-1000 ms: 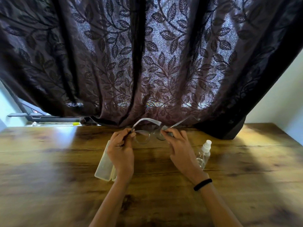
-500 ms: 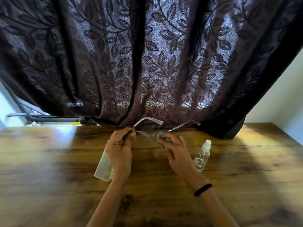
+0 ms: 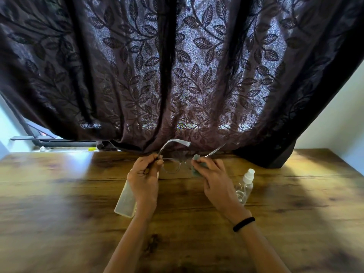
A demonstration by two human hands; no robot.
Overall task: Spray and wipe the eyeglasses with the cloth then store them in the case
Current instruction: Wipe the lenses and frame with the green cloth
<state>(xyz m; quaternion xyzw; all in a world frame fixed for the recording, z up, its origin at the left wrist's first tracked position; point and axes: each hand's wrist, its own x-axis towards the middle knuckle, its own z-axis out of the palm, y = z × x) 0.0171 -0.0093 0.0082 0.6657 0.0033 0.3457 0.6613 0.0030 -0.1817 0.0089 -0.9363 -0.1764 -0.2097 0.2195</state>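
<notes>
Clear-framed eyeglasses (image 3: 173, 164) with both temples unfolded are held above the wooden table, in front of the curtain. My left hand (image 3: 144, 177) pinches the frame at its left hinge. My right hand (image 3: 213, 179) presses a small grey-green cloth (image 3: 196, 166) around the right lens, which the cloth and fingers hide. A pale translucent case (image 3: 125, 201) lies on the table under my left wrist, partly covered by it. A small clear spray bottle (image 3: 245, 185) with a white cap stands just right of my right hand.
A dark leaf-patterned curtain (image 3: 177, 75) hangs down to the table's far edge, right behind the glasses. The wooden table (image 3: 59, 194) spreads wide on both sides. A window sill (image 3: 59, 146) shows at the far left, a white wall (image 3: 338, 119) at the right.
My right hand has shifted slightly right and up along the right lens with the cloth, which now shows more between the fingers. My left hand keeps its hold on the frame.
</notes>
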